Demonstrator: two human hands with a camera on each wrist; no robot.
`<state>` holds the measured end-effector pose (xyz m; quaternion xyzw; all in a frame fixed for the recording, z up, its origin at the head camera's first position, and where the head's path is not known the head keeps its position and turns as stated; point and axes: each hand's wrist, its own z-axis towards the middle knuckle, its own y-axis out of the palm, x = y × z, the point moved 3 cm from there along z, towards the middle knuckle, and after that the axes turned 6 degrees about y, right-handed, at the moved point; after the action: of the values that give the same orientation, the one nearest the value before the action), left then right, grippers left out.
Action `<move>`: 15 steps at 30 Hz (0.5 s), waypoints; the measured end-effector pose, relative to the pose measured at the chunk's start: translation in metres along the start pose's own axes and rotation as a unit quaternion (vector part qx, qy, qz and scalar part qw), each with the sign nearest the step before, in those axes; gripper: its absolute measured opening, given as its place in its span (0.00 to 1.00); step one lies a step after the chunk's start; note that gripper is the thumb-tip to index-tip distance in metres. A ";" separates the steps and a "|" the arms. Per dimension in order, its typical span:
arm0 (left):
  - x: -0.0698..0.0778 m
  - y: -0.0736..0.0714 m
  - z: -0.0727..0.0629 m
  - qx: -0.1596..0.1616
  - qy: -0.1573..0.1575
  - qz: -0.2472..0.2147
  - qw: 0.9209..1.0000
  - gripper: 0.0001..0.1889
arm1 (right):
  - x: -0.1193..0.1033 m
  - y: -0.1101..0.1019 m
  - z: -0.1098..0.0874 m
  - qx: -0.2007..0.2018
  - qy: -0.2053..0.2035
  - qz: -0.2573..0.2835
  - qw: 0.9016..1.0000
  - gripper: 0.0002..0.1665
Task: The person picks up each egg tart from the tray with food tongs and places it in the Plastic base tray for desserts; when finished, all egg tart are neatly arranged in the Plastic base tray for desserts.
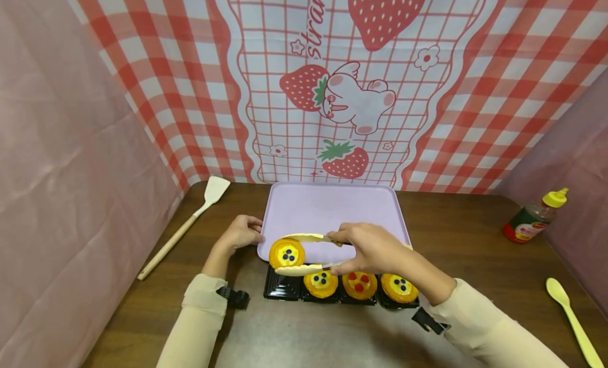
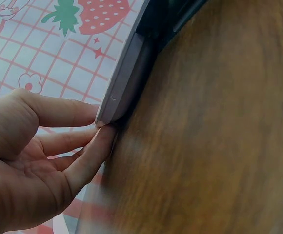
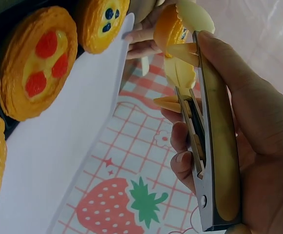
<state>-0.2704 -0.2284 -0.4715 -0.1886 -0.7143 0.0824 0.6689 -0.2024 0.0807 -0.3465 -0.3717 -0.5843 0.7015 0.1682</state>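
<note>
My right hand (image 1: 375,246) grips a pair of tongs (image 3: 219,146) with cream tips. Between those tips is a blueberry-topped tart (image 1: 287,253), above the near left corner of a lilac tray (image 1: 332,209). With thumb and fingers, my left hand (image 2: 39,156) pinches the tray's left edge near that corner. Along the tray's near side runs a row of black square holders (image 1: 282,288); the leftmost shows its bare base. The others bear a blueberry tart (image 1: 320,284), a tart with red berries (image 3: 39,63) and another blueberry tart (image 1: 399,289).
A spatula (image 1: 190,220) with a wooden handle lies at the left. On the right are a squeeze bottle (image 1: 532,220) with a yellow cap and a pale yellow spoon (image 1: 572,318). A checked strawberry cloth (image 1: 190,83) hangs behind the tray.
</note>
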 end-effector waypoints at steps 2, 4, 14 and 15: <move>0.000 0.000 0.000 0.000 0.000 0.005 1.000 0.24 | -0.001 0.002 -0.001 -0.002 -0.004 0.000 1.000 0.39; 0.000 0.000 -0.001 0.001 0.000 0.008 1.000 0.24 | -0.002 0.004 -0.001 -0.005 -0.007 -0.001 1.000 0.38; -0.002 -0.002 0.001 0.001 -0.002 0.011 1.000 0.25 | -0.003 0.021 0.002 -0.037 -0.006 -0.014 0.999 0.39; -0.002 -0.002 0.001 0.001 -0.002 0.012 1.000 0.25 | -0.003 0.024 0.003 -0.041 -0.007 -0.015 0.999 0.38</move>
<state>-0.2713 -0.2312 -0.4724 -0.1960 -0.7134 0.0914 0.6665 -0.1982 0.0707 -0.3678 -0.3648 -0.6195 0.6766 0.1591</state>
